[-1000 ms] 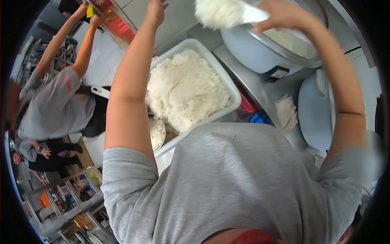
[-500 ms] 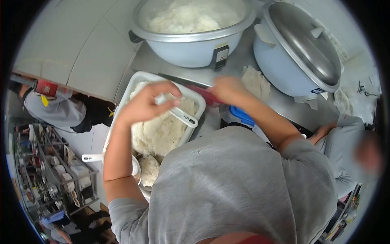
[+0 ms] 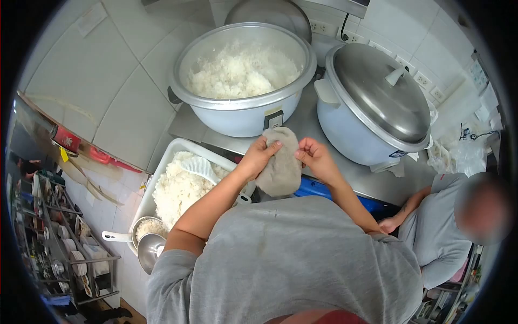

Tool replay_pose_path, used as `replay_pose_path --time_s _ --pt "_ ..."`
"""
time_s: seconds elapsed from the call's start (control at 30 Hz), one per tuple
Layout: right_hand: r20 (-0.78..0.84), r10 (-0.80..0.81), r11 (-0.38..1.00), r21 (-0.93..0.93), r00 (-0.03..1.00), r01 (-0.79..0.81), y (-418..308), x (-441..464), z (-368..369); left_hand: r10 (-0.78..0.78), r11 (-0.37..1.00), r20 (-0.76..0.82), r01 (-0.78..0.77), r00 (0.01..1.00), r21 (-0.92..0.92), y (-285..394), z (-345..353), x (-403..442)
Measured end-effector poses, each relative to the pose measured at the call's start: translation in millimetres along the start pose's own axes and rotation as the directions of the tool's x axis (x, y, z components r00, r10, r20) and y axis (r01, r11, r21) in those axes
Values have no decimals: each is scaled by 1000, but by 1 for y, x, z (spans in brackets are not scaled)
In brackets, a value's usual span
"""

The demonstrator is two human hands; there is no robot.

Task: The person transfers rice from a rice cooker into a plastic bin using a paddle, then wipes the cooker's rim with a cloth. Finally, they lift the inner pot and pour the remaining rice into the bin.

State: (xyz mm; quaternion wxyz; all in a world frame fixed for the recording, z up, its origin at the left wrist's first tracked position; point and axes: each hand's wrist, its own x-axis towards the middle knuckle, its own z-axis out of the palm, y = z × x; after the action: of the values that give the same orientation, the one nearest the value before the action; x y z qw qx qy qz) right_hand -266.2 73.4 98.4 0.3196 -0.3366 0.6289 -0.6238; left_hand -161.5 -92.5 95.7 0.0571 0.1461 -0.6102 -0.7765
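A folded grey-beige cloth hangs between my two hands, in front of the open rice cooker. My left hand pinches its left side, thumb on top. At its upper right edge, the fingers of my right hand are closed on it. White rice fills much of a white tub at my left, and a white rice paddle lies on that rice. Two metal bowls sit at the tub's near end. More rice is in the open cooker.
A second cooker with its metal lid on stands at the right of the steel counter. A co-worker in a grey shirt is close at the right. Racks of dishes stand at the lower left.
The paddle has left my left hand and lies on the rice. The cloth has come off the counter into both hands. The view has shifted, showing more of both cookers.
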Motion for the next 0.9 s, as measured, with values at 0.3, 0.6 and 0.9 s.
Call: replay_pose_path --time_s 0.3,0.6,0.9 --pt "135 -36 998 53 990 29 -38 24 40 334 907 -485 -136 808 398 61 -49 -67" --pt "179 215 968 -172 960 -185 2 -6 -10 634 772 -619 -326 464 546 163 -172 -47" --pt "-135 -78 983 -176 988 53 -63 -89 -118 415 769 -493 -5 764 639 157 -232 49"
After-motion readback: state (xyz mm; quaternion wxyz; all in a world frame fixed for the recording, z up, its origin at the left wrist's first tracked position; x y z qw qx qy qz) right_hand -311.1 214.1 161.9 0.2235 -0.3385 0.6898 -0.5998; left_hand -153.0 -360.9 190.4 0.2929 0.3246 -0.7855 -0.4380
